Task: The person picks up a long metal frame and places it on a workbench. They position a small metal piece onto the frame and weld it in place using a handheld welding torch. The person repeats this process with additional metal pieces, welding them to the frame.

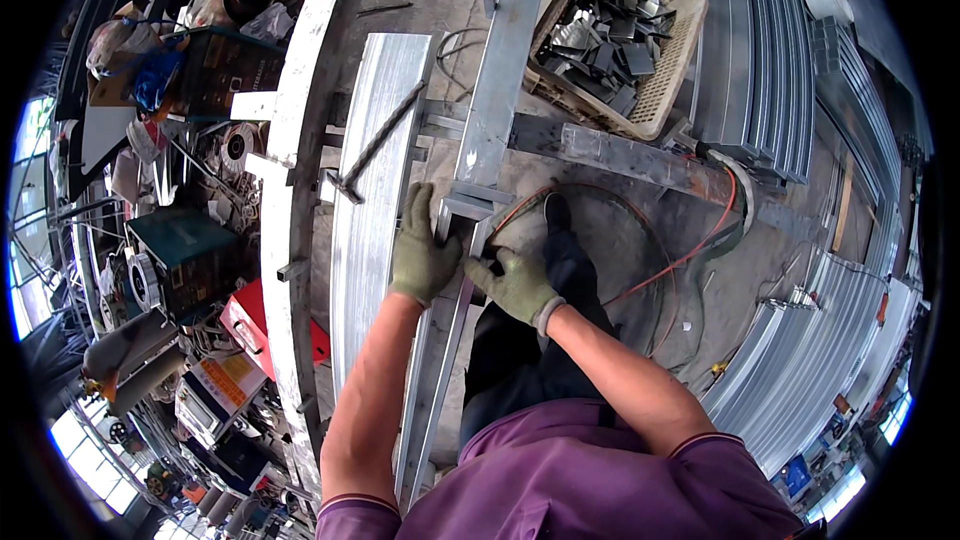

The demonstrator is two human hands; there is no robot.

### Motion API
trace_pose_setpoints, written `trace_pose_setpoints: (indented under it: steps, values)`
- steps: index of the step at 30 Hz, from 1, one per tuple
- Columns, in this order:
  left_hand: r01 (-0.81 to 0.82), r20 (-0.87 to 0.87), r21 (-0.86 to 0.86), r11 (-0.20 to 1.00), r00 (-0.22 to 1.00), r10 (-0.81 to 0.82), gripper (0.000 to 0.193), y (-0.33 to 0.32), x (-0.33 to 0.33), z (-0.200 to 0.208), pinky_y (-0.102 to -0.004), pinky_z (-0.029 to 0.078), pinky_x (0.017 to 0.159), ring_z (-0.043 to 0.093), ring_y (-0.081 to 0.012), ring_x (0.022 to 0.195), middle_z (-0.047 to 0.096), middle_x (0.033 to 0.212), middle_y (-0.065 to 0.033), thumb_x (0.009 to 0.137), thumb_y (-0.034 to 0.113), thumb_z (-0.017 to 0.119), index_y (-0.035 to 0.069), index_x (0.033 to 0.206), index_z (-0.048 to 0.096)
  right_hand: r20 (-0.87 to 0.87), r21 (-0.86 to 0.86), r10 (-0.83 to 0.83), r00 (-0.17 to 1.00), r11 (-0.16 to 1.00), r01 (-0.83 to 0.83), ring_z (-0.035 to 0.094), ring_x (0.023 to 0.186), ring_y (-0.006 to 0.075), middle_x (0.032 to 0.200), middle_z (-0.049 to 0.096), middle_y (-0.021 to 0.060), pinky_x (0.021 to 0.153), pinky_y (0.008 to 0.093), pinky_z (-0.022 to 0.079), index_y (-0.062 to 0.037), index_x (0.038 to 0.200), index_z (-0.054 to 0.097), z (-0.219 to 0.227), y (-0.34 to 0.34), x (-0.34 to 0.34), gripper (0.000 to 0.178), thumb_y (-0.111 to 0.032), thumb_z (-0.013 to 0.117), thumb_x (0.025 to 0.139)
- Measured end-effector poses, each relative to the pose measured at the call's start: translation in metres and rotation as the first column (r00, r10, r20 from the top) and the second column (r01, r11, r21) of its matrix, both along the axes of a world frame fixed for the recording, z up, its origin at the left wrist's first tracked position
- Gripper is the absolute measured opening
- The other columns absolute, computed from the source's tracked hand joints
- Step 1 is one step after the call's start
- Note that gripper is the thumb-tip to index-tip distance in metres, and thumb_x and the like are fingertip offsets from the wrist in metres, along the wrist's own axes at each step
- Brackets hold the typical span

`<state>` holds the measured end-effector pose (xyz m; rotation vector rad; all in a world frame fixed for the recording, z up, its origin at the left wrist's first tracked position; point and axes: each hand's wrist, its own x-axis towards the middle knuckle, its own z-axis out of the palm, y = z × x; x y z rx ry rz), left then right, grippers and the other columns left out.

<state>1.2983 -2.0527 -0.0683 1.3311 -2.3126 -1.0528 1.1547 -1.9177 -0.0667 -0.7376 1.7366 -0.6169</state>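
My left hand (425, 255), in a green work glove, lies against the short metal channel piece (466, 206) with its fingers stretched forward. From the right, my gloved right hand (517, 286) has its fingers bent at the near edge of this piece; the contact is partly hidden. The piece sits at the near end of a long grey steel beam (490, 110). Beneath my hands, narrow metal rails (425, 380) run toward my body. A hammer (377, 144) with a ribbed rod handle rests across a wide silvery metal profile (372, 240), left of my left hand.
A cream plastic crate (680, 50) holds many small metal pieces. Across the work runs a steel crossbar (640, 162). An orange hose (690, 258) curves over the floor at right, near stacked metal profiles (800, 340). A red box (252, 325) stands beyond the white beam (280, 270).
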Motion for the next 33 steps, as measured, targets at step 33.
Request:
trace_pose_setpoints:
  steps: [33]
  values:
    - [-0.332,0.457,0.013,0.943,0.841,0.289,0.040,0.122,-0.012,0.009,-0.0541,0.058,0.078,0.074,-0.0400,0.090,0.074,0.103,-0.0189,0.092,0.030,0.075,0.007,0.122,0.066,-0.269,-0.504,0.158,0.950,0.818,-0.279,0.071,0.112,0.0404,0.119,0.076,0.0214,0.098,0.0462,0.056,-0.0031,0.123,0.075,0.009,-0.076,-0.080,0.030,-0.020,0.066,0.100]
